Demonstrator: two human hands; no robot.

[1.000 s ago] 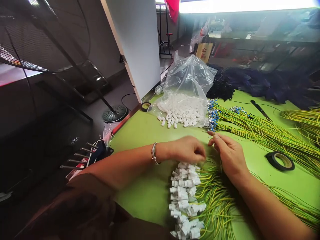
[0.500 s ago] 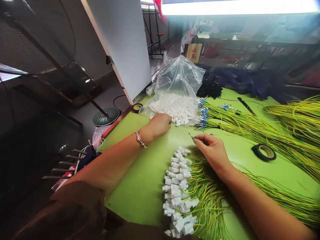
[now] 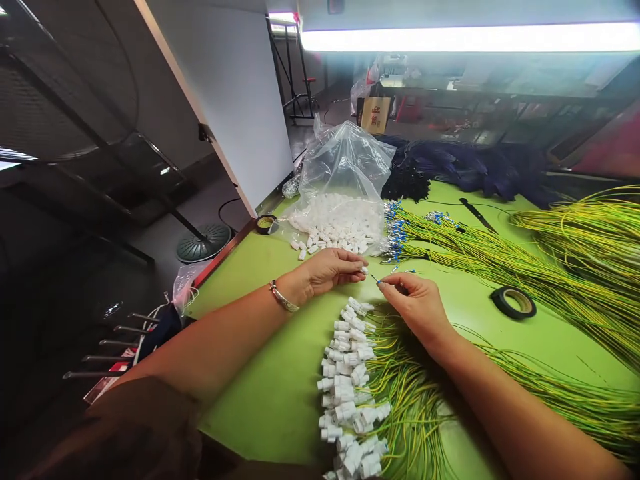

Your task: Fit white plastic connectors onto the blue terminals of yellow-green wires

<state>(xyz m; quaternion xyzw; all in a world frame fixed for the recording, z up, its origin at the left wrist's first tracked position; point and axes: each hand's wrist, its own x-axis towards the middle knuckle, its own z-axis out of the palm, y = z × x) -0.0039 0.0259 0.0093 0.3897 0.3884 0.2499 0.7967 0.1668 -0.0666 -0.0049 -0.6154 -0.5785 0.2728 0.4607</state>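
Note:
My left hand pinches a small white connector between its fingertips, just above the green table. My right hand is closed on a yellow-green wire, whose blue-tipped end points toward the connector, a short gap apart. Below both hands lies a row of white connectors fitted onto yellow-green wires. Farther back, a clear plastic bag spills loose white connectors.
A large bundle of yellow-green wires with blue tips crosses the table to the right. A black tape roll lies right of my hands, another tape roll at the table's left edge. A black knife and dark wire bundles sit at the back.
My left hand went out to the loose connectors by the bag and came back holding one. My right hand kept its wire and now holds its tip close to the connector.

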